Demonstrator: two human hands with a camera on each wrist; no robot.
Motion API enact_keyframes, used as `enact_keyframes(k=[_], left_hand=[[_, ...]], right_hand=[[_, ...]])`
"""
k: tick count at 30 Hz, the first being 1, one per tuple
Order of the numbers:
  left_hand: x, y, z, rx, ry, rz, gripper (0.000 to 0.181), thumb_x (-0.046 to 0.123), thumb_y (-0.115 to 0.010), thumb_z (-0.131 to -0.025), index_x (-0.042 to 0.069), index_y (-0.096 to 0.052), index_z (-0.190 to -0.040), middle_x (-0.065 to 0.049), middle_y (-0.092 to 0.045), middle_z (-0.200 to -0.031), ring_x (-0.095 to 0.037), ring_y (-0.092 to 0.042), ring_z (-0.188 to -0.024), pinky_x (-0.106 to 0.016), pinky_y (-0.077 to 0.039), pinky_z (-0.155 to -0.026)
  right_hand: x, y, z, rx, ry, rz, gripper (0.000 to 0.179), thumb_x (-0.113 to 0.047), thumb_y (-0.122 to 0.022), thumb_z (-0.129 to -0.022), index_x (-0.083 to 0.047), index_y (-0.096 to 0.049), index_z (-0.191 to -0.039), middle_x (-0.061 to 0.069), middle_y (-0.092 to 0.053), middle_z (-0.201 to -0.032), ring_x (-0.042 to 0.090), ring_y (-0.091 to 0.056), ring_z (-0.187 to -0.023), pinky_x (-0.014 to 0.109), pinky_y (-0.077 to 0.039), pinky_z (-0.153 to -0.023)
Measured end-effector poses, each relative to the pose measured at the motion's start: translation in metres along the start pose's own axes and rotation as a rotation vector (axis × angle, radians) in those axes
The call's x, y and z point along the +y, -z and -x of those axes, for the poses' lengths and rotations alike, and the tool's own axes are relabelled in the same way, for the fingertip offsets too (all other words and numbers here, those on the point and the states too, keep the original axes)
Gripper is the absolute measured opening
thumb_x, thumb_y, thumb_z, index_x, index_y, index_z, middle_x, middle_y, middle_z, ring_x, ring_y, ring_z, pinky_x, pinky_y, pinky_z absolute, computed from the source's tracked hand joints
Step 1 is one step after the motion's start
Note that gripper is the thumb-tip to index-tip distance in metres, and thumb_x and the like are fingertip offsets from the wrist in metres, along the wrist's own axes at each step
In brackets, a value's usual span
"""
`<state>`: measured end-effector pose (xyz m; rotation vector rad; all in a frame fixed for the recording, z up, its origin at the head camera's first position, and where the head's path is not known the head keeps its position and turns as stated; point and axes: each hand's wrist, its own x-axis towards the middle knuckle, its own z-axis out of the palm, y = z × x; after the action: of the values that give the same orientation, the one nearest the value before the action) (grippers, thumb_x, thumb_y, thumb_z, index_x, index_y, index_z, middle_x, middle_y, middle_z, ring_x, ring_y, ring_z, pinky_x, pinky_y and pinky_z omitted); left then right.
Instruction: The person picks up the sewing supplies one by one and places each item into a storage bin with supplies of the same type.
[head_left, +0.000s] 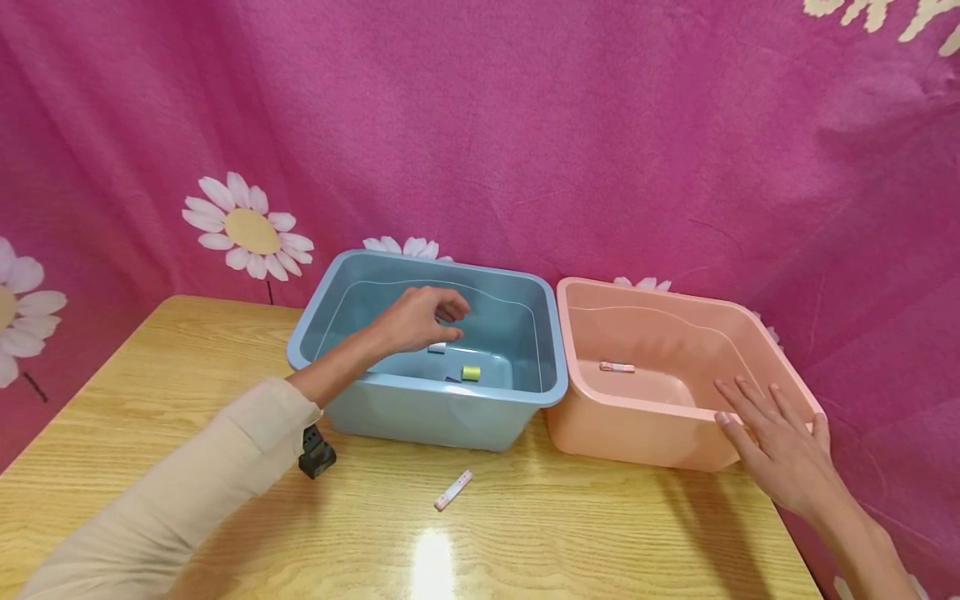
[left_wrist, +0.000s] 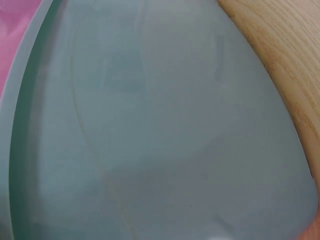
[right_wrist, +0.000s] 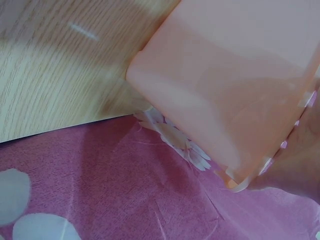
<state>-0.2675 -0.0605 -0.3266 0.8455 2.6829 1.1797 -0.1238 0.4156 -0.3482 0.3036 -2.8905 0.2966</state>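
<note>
- A magenta cloth (head_left: 525,125) printed with white daisies (head_left: 251,231) hangs behind a light wood-grain table (head_left: 570,533)
- On the table stand a blue tub (head_left: 431,425) and, just beside it on the right, a peach tub (head_left: 637,437)
- The left hand (head_left: 420,318), its arm in a beige sleeve (head_left: 210,475), hangs over the blue tub, fingers bent, with a gap between them and the thumb
- Under and near that hand, inside the blue tub, are a white piece (head_left: 437,347), a yellow-green spool (head_left: 470,373) and a dark piece (head_left: 453,380), partly hidden by the rim
- The right hand (head_left: 783,450) lies over the near right rim of the peach tub, fingers spread
- A pink folded strip (head_left: 617,367) lies inside the peach tub
- A pink-and-white strip (head_left: 453,490) lies on the table in front of the blue tub
- A black device (head_left: 317,452) shows beside the left cuff
</note>
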Motion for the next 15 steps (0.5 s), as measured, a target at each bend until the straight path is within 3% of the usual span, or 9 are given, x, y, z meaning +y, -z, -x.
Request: enact_keyframes(k=[9, 15], left_hand=[[0.004, 0.002, 0.008, -0.004, -0.07, -0.055, 0.042, 0.015, -0.072, -0.093, 0.002, -0.061, -0.132, -0.01, -0.065, -0.126, -0.028, -0.059, -0.118, -0.039, -0.049, -0.098], [0.007, 0.005, 0.015, 0.016, -0.126, -0.171, 0.049, 0.017, -0.07, -0.094, 0.004, -0.056, -0.139, -0.01, -0.057, -0.139, -0.028, -0.049, -0.131, -0.042, -0.04, -0.107]], right_hand=[[-0.001, 0.001, 0.0, -0.007, -0.002, -0.006, 0.052, -0.033, -0.042, -0.108, -0.023, -0.032, -0.158, 0.019, -0.026, -0.16, 0.053, -0.011, -0.145, 0.08, 0.008, -0.099], [-0.001, 0.001, 0.0, -0.007, -0.007, -0.002, 0.052, -0.034, -0.041, -0.108, -0.023, -0.031, -0.158, 0.018, -0.026, -0.16, 0.053, -0.012, -0.144, 0.081, 0.008, -0.098]])
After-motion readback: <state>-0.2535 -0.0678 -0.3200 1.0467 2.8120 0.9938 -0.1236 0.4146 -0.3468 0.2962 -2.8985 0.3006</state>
